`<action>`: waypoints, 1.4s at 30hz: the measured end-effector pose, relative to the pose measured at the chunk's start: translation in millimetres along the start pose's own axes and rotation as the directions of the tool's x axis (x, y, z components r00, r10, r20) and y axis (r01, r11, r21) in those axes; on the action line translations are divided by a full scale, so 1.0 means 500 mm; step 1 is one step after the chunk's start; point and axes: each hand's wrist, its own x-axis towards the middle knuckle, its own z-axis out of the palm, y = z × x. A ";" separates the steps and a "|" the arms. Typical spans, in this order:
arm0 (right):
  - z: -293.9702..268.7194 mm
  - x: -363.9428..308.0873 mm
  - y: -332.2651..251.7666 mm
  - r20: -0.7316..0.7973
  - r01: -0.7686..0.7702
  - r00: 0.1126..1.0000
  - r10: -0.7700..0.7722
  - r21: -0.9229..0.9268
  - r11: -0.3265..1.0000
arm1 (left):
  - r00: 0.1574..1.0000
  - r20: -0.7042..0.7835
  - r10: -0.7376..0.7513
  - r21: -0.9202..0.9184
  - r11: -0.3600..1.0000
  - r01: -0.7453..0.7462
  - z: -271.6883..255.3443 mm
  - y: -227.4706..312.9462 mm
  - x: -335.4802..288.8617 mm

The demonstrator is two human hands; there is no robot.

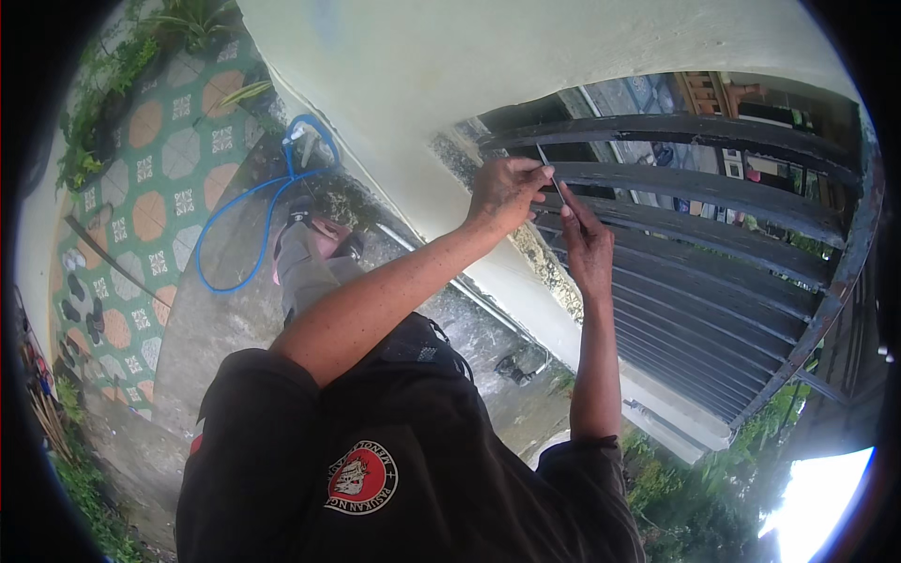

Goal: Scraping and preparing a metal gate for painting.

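My left hand (507,195) is closed in a pinch on a thin, narrow grey metal strip (542,156), whose tip sticks up past the fingers. Its exact kind is too small to make out. The fingers of my right hand (588,246) hold the lower end of the same strip, thumb and forefinger pressed together. Both hands are raised in front of a grille of dark grey slats (694,178), close to its left end. Beside them runs a pale wall with a rough, speckled edge (554,272).
A looped blue hose (208,235) hangs by a tap at the wall's foot, near my feet. Patterned green and orange tiles (150,218) cover the floor at left, with plants (84,164) along the rim. Furniture shows behind the slats. A rusty metal frame (826,314) borders the grille at right.
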 end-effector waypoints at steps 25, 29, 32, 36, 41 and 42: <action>-0.019 0.029 0.003 -0.055 0.026 0.998 -0.032 -0.104 0.994 | 0.999 -0.047 0.022 -0.084 0.996 -0.026 0.023 -0.016 0.041; -0.016 0.023 0.014 -0.036 0.026 0.999 -0.029 -0.091 0.996 | 0.999 -0.033 0.033 -0.085 0.996 -0.036 0.020 -0.015 0.031; -0.015 0.029 0.003 -0.042 0.011 0.999 -0.016 -0.115 0.993 | 0.999 -0.037 0.023 -0.082 0.996 -0.026 0.017 -0.006 0.034; -0.009 0.033 0.018 -0.036 -0.002 0.999 -0.003 -0.123 0.992 | 0.999 -0.033 0.014 -0.065 0.998 -0.016 0.013 -0.010 0.042; -0.008 0.033 0.000 -0.034 -0.032 0.999 0.027 -0.136 0.990 | 0.998 -0.062 -0.015 -0.078 0.997 0.010 0.022 -0.005 0.043; -0.009 0.031 -0.007 -0.011 -0.085 0.996 0.084 -0.202 0.976 | 0.994 -0.093 -0.052 -0.087 0.995 0.044 0.023 -0.016 0.047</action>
